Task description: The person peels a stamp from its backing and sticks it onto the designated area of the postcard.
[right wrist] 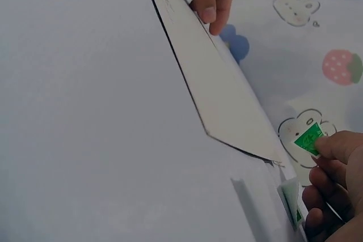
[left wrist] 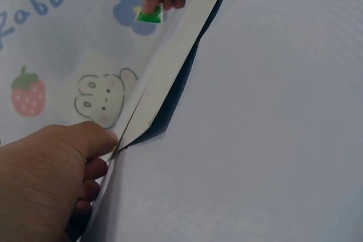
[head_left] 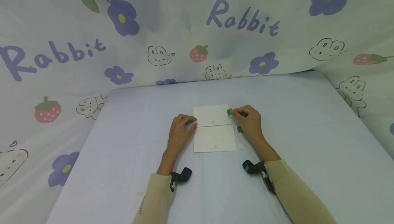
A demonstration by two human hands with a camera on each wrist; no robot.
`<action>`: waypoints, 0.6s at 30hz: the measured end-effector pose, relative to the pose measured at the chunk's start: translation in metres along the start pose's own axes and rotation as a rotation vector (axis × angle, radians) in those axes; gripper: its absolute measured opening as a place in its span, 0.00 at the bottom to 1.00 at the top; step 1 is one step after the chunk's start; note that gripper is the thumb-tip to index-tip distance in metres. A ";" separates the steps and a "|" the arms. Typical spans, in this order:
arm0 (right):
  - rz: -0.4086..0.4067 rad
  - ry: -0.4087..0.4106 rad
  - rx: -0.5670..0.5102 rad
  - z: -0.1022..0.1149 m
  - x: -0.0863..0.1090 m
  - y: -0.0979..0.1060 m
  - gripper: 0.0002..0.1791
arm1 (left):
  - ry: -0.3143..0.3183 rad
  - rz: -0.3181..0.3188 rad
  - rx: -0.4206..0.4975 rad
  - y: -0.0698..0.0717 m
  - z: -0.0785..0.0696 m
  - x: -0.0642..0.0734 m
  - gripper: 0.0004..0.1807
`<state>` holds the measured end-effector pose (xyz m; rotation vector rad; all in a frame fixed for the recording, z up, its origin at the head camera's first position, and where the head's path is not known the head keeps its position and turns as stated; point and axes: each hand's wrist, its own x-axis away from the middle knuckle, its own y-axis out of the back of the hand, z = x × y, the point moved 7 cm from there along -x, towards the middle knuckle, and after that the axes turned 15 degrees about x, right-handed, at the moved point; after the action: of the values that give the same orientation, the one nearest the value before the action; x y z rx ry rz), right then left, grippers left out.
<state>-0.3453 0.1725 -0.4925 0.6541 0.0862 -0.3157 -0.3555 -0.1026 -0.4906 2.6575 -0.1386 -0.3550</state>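
Two white envelope-like paper rectangles lie one above the other on the table, the far one (head_left: 210, 114) meeting the near one (head_left: 214, 138) along a seam. At their left edge, my left hand (head_left: 181, 131) touches the paper with thumb and forefinger near the seam. My right hand (head_left: 250, 123) pinches a small green sticker (right wrist: 309, 139) with a white border, like a stamp, between thumb and forefinger. In the head view this sticker overlaps the far paper's right edge. Below that hand, a pale backing sheet (right wrist: 289, 194) carries more green, partly hidden by the hand in the head view.
White cloth covers the table (head_left: 129, 148). A curtain (head_left: 181, 22) printed with flowers, rabbits and strawberries hangs behind and at the sides. Each wrist wears a black camera mount, the left mount (head_left: 181, 175) and right mount (head_left: 252, 167) standing close over the cloth.
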 end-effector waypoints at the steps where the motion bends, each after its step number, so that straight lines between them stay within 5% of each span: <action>1: -0.006 -0.002 0.001 0.000 -0.001 -0.001 0.12 | 0.000 0.001 0.001 0.000 0.000 0.000 0.09; 18: -0.046 0.007 0.030 0.002 -0.018 -0.014 0.11 | -0.049 -0.004 -0.004 0.000 0.001 -0.001 0.08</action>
<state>-0.3671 0.1656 -0.4955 0.6833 0.1033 -0.3600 -0.3565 -0.1029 -0.4911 2.6468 -0.1481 -0.4214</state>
